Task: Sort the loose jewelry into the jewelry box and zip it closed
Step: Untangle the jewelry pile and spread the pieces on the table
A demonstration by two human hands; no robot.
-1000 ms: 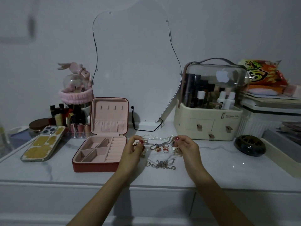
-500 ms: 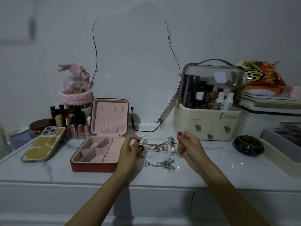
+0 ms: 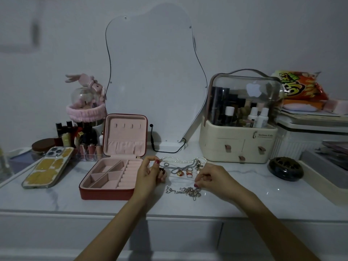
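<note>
The left hand [image 3: 148, 173] has its fingers curled, thumb and forefinger pinching something too small to tell, just right of the open red zip-up jewelry box with pink lining [image 3: 113, 174]. The right hand [image 3: 212, 178], fingers bent, pinches the tangled silver chain [image 3: 185, 191] below the loose rings [image 3: 183, 172] and white pearl strand [image 3: 178, 160].

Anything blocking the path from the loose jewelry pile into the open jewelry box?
Only the left hand itself: it sits between the jewelry box and the loose jewelry on the countertop. The box is open, lid upright, its compartments showing nothing inside. Nothing else visible lies between them. The right hand is at the tangled chains.
</note>
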